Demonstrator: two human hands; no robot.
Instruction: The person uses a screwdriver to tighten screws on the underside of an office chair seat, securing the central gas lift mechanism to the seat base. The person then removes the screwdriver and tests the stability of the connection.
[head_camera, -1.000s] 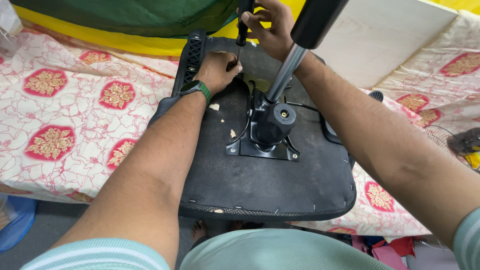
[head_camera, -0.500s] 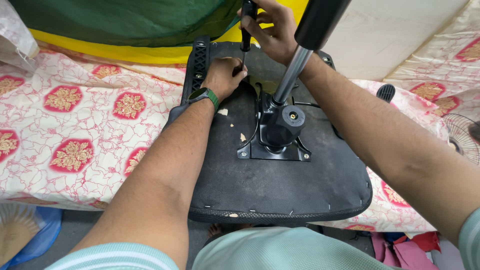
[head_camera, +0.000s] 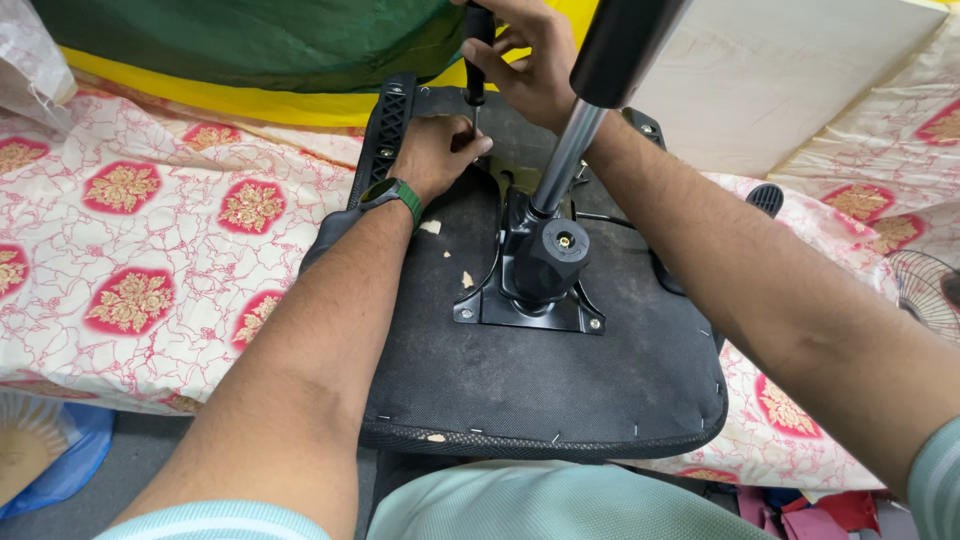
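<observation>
Camera closer than before; right hand (head_camera: 530, 60) still grips screwdriver (head_camera: 477, 55) upright, left hand (head_camera: 435, 150) pinching at its tip on upturned chair seat (head_camera: 520, 390), beside the gas-lift column (head_camera: 570, 150).

Bare forearms, pale green striped short sleeves, and a dark green-banded watch (head_camera: 392, 193) on the left wrist.
</observation>
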